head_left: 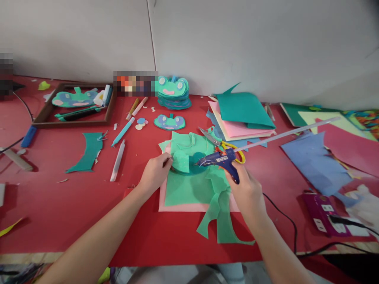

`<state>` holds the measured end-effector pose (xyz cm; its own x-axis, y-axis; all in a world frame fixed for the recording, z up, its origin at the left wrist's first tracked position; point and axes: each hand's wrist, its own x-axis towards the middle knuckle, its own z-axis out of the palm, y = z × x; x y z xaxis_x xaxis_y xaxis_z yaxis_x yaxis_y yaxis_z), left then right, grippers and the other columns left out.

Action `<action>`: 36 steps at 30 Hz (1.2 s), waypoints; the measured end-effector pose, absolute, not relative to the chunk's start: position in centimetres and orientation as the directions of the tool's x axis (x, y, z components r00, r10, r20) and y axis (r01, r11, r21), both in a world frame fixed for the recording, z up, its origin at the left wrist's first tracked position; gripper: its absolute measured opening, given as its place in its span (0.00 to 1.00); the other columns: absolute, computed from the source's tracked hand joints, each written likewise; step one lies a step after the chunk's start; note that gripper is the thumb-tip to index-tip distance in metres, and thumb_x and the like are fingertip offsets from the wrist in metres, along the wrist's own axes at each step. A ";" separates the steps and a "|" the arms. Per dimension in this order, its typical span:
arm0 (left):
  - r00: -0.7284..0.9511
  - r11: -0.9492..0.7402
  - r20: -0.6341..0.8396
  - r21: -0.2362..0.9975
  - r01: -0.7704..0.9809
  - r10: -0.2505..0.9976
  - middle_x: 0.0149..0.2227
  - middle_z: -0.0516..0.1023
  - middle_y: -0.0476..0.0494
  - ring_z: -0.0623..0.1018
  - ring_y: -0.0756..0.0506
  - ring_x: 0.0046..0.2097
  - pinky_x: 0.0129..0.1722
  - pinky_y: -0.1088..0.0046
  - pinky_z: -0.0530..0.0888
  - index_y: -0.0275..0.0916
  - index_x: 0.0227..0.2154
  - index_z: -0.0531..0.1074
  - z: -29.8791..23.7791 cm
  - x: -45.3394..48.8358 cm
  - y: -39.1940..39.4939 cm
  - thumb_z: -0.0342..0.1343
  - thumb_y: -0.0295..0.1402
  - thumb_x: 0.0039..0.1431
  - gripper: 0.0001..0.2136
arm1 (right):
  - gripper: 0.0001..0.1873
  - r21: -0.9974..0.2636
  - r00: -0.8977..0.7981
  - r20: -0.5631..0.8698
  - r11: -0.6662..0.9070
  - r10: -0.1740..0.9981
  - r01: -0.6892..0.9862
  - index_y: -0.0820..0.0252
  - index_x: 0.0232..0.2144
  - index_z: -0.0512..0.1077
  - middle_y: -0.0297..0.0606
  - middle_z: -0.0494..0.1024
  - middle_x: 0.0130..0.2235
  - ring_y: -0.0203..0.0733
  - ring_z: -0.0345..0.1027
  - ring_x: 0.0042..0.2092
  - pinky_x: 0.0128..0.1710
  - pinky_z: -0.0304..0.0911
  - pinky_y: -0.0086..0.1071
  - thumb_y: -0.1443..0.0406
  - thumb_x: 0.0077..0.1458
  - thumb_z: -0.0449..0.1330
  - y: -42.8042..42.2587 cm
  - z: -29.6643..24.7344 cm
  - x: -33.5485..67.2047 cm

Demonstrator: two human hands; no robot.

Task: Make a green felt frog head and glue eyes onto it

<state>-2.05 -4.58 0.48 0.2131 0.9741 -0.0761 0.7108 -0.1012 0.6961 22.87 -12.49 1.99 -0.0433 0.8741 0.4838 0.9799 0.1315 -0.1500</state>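
My right hand [248, 192] grips a blue hot glue gun [220, 160] with a long clear glue stick [290, 134] sticking out behind it. Its nozzle points left at a teal foam piece [194, 165] lying on light green foam sheets [189, 185] over a pink sheet [162, 201]. My left hand [155, 172] pinches the left edge of a small light green cut-out [181, 159] beside the nozzle. Yellow-handled scissors [225, 144] lie just behind the glue gun.
A stack of frog-face cut-outs [174, 92] stands at the back, one more frog face [169, 122] lies in front of it. A wooden frame [74, 104] holds foam pieces at back left. Foam sheets [242, 114] pile at right. Glue sticks [117, 161], a power strip [324, 213] and cables lie about.
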 end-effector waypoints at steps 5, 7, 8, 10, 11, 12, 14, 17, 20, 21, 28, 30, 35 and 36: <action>0.213 -0.103 -0.073 0.697 0.709 0.974 0.20 0.65 0.52 0.61 0.53 0.22 0.24 0.78 0.57 0.38 0.24 0.65 0.5 -2.1 -4.6 0.45 0.32 0.56 0.08 | 0.12 -0.153 -0.024 0.504 0.117 0.863 0.981 0.62 0.44 0.64 0.46 0.75 0.38 0.45 0.71 0.40 0.37 0.67 0.36 0.64 0.58 0.51 -11.9 1.9 22.2; 0.212 -0.102 -0.071 0.699 0.708 0.975 0.20 0.65 0.52 0.61 0.53 0.23 0.24 0.78 0.57 0.38 0.25 0.65 0.6 -2.1 -4.6 0.45 0.32 0.56 0.08 | 0.13 -0.144 0.005 0.506 0.078 0.862 0.987 0.63 0.43 0.64 0.45 0.75 0.36 0.45 0.71 0.39 0.35 0.67 0.35 0.62 0.57 0.52 -11.7 1.8 22.0; 0.212 -0.102 -0.073 0.699 0.708 0.975 0.20 0.65 0.52 0.61 0.53 0.23 0.24 0.78 0.57 0.38 0.25 0.65 0.6 -2.1 -4.6 0.45 0.32 0.56 0.08 | 0.13 -0.137 0.026 0.507 0.051 0.862 0.989 0.63 0.42 0.64 0.45 0.75 0.35 0.44 0.71 0.38 0.34 0.66 0.34 0.61 0.56 0.53 -11.6 1.6 21.9; 0.215 -0.102 -0.075 0.698 0.708 0.974 0.20 0.65 0.52 0.62 0.53 0.23 0.24 0.78 0.57 0.38 0.24 0.64 0.7 -2.1 -4.6 0.45 0.32 0.56 0.08 | 0.16 -0.118 0.073 0.511 -0.014 0.856 0.993 0.64 0.41 0.63 0.44 0.74 0.34 0.44 0.71 0.36 0.32 0.66 0.32 0.58 0.54 0.54 -11.4 1.4 21.7; 0.216 -0.104 -0.074 0.698 0.708 0.974 0.20 0.64 0.52 0.62 0.53 0.23 0.24 0.78 0.57 0.38 0.24 0.64 0.6 -2.1 -4.6 0.45 0.32 0.56 0.08 | 0.19 -0.106 0.094 0.516 -0.046 0.851 0.993 0.65 0.41 0.63 0.44 0.74 0.33 0.44 0.71 0.36 0.31 0.65 0.32 0.56 0.53 0.55 -11.3 1.3 21.6; 0.217 -0.106 -0.072 0.699 0.708 0.974 0.20 0.64 0.52 0.61 0.53 0.23 0.24 0.78 0.57 0.38 0.24 0.64 0.6 -2.1 -4.6 0.45 0.32 0.56 0.08 | 0.21 -0.096 0.116 0.521 -0.077 0.846 0.992 0.65 0.41 0.63 0.44 0.74 0.32 0.45 0.71 0.35 0.29 0.65 0.31 0.54 0.52 0.56 -11.3 1.3 21.5; 0.217 -0.108 -0.070 0.697 0.709 0.974 0.20 0.64 0.53 0.61 0.53 0.22 0.24 0.78 0.56 0.38 0.24 0.64 0.5 -2.1 -4.6 0.45 0.32 0.56 0.08 | 0.26 -0.093 0.156 0.509 -0.126 0.847 0.988 0.65 0.41 0.62 0.45 0.73 0.32 0.46 0.71 0.34 0.27 0.63 0.32 0.50 0.49 0.56 -11.1 1.3 21.3; 0.216 -0.110 -0.067 0.694 0.711 0.974 0.20 0.64 0.53 0.62 0.53 0.23 0.24 0.78 0.57 0.38 0.24 0.64 0.3 -2.1 -4.6 0.45 0.32 0.56 0.08 | 0.30 -0.112 0.192 0.457 -0.158 0.868 0.981 0.65 0.40 0.60 0.45 0.72 0.30 0.48 0.70 0.33 0.24 0.62 0.32 0.45 0.47 0.55 -11.0 1.3 21.2; 0.215 -0.112 -0.062 0.696 0.709 0.975 0.20 0.65 0.52 0.62 0.53 0.23 0.25 0.78 0.57 0.38 0.25 0.64 0.2 -2.1 -4.6 0.45 0.32 0.56 0.07 | 0.31 -0.125 0.190 0.420 -0.151 0.887 0.981 0.64 0.40 0.58 0.45 0.72 0.31 0.49 0.70 0.33 0.24 0.61 0.33 0.43 0.47 0.54 -10.9 1.2 21.1; 0.215 -0.111 -0.064 0.697 0.709 0.974 0.21 0.65 0.52 0.62 0.53 0.23 0.25 0.78 0.57 0.38 0.25 0.64 0.2 -2.1 -4.6 0.45 0.32 0.56 0.07 | 0.31 -0.127 0.188 0.413 -0.148 0.891 0.981 0.64 0.40 0.58 0.46 0.72 0.31 0.49 0.70 0.34 0.24 0.61 0.33 0.43 0.47 0.54 -10.9 1.1 21.1; 0.220 -0.114 -0.066 0.693 0.711 0.973 0.21 0.66 0.51 0.62 0.53 0.22 0.24 0.78 0.57 0.38 0.24 0.64 0.5 -2.0 -4.6 0.45 0.32 0.56 0.08 | 0.22 -0.145 0.186 0.398 -0.138 0.898 0.980 0.63 0.40 0.58 0.44 0.71 0.32 0.48 0.70 0.34 0.25 0.63 0.33 0.52 0.51 0.55 -10.8 0.6 21.0; 0.219 -0.109 -0.072 0.691 0.714 0.973 0.21 0.65 0.52 0.62 0.53 0.22 0.24 0.78 0.57 0.38 0.24 0.64 0.6 -1.9 -4.7 0.45 0.32 0.56 0.07 | 0.18 -0.164 0.170 0.407 -0.112 0.897 0.980 0.63 0.41 0.59 0.45 0.71 0.34 0.47 0.70 0.35 0.26 0.63 0.33 0.56 0.53 0.54 -10.8 0.7 21.1; 0.211 -0.099 -0.077 0.694 0.713 0.974 0.20 0.65 0.52 0.63 0.53 0.22 0.24 0.78 0.57 0.38 0.24 0.64 0.8 -1.9 -4.7 0.46 0.31 0.56 0.07 | 0.14 -0.189 0.093 0.421 -0.014 0.902 0.982 0.63 0.42 0.60 0.47 0.72 0.36 0.47 0.70 0.38 0.30 0.65 0.34 0.61 0.55 0.51 -11.2 0.9 21.8; 0.212 -0.101 -0.076 0.695 0.712 0.974 0.20 0.65 0.52 0.63 0.53 0.22 0.24 0.78 0.58 0.38 0.24 0.64 0.8 -1.9 -4.7 0.45 0.31 0.56 0.07 | 0.14 -0.190 0.087 0.420 -0.006 0.903 0.982 0.63 0.43 0.61 0.47 0.72 0.36 0.47 0.70 0.38 0.30 0.65 0.34 0.62 0.55 0.51 -11.3 0.9 22.0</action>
<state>-1.93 -4.71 0.76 0.2123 0.9743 -0.0757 0.7118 -0.1011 0.6951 22.00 -11.34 0.89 0.0870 0.9032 0.4203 0.9818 -0.0062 -0.1898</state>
